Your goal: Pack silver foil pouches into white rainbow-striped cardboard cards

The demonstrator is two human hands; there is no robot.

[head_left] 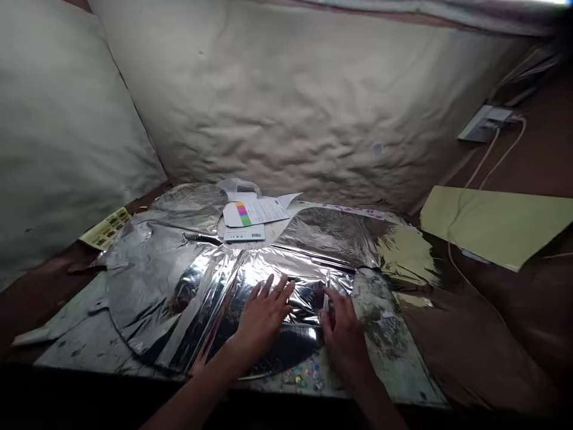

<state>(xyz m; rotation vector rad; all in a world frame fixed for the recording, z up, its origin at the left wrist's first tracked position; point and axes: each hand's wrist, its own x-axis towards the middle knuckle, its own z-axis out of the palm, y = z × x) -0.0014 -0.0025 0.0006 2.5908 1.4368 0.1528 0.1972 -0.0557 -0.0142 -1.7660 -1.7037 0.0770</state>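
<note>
My left hand (265, 312) lies flat with fingers spread on a crinkled silver foil sheet (179, 286) spread over the surface. My right hand (342, 328) rests just to its right on the same foil, fingers curled and pinching at a small fold or thin object near the thumb; what it is I cannot make out. Several silver foil pieces overlap around both hands, and a gold foil piece (405, 254) lies to the right.
White printed cards (255, 212) with a colour strip lie behind the foil. A yellow sheet (496, 224) sits at the right, crossed by white cables running to a wall socket (486, 122). A yellow-green card (105, 230) lies at the left. Cream padded walls (290, 107) close the back.
</note>
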